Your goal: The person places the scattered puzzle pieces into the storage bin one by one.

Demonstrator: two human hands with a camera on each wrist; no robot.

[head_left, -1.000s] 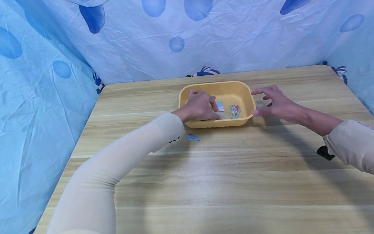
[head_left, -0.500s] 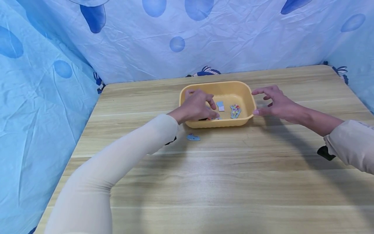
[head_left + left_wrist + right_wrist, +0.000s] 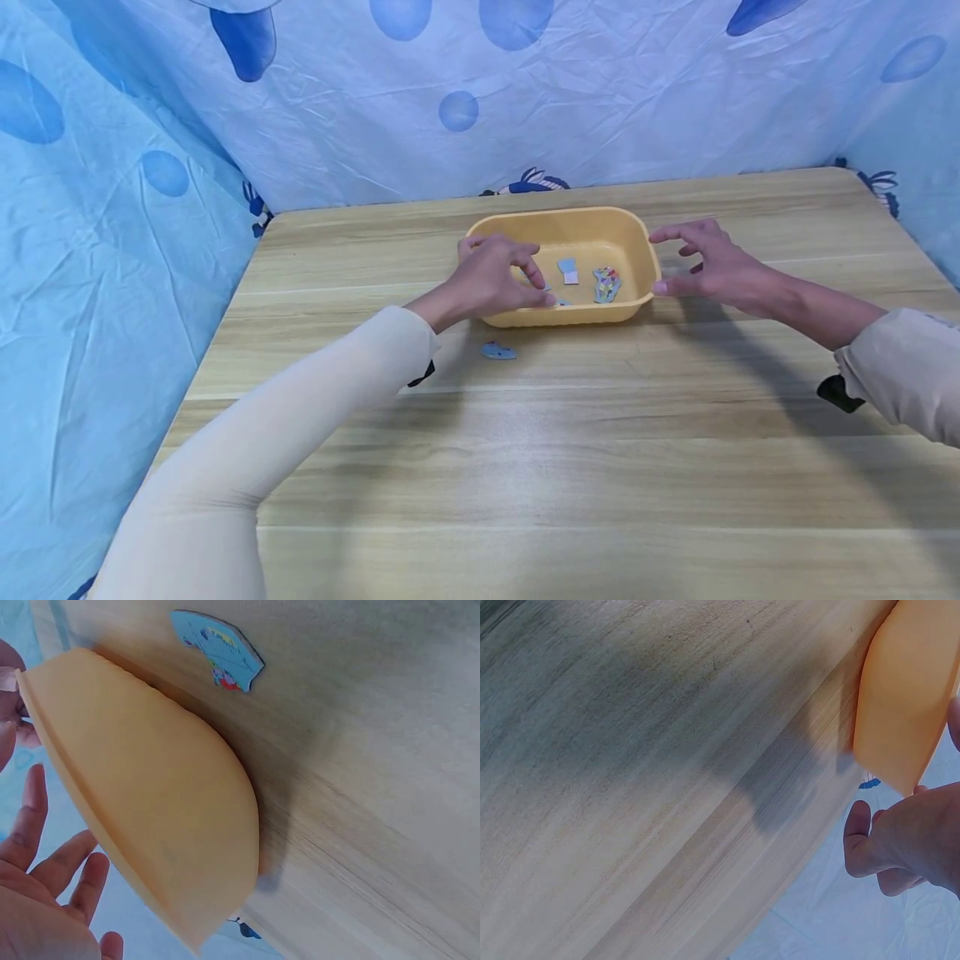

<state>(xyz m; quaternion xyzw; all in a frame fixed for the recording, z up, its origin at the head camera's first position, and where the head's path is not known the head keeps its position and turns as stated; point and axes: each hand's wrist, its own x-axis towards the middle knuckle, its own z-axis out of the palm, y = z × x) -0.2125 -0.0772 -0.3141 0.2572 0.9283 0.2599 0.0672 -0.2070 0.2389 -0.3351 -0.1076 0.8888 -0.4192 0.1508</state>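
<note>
A shallow yellow-orange plastic bin [image 3: 600, 313] stands on the wooden table with several small puzzle pieces inside. One piece [image 3: 607, 285] is brightly patterned; beside it lies a blue and pale one [image 3: 568, 272]. My left hand [image 3: 491, 279] hovers over the bin's left front part, fingers loosely spread and thumb over the front rim near a partly hidden piece [image 3: 563, 303]. In the left wrist view, its spread fingers [image 3: 64, 862] show beyond the rim. With thumb and index fingertips at the right end's rim, my right hand [image 3: 720, 265] touches the bin, its other fingers loosely bent.
A light blue puzzle piece [image 3: 498, 351] lies on the table [image 3: 570, 467] in front of the bin. Blue printed cloth [image 3: 360, 117] hangs behind the table and along both sides.
My left hand has drawn back to the left over the bin, with its fingers opening wider and more of the pieces showing. The right hand stays at the bin's right end.
</note>
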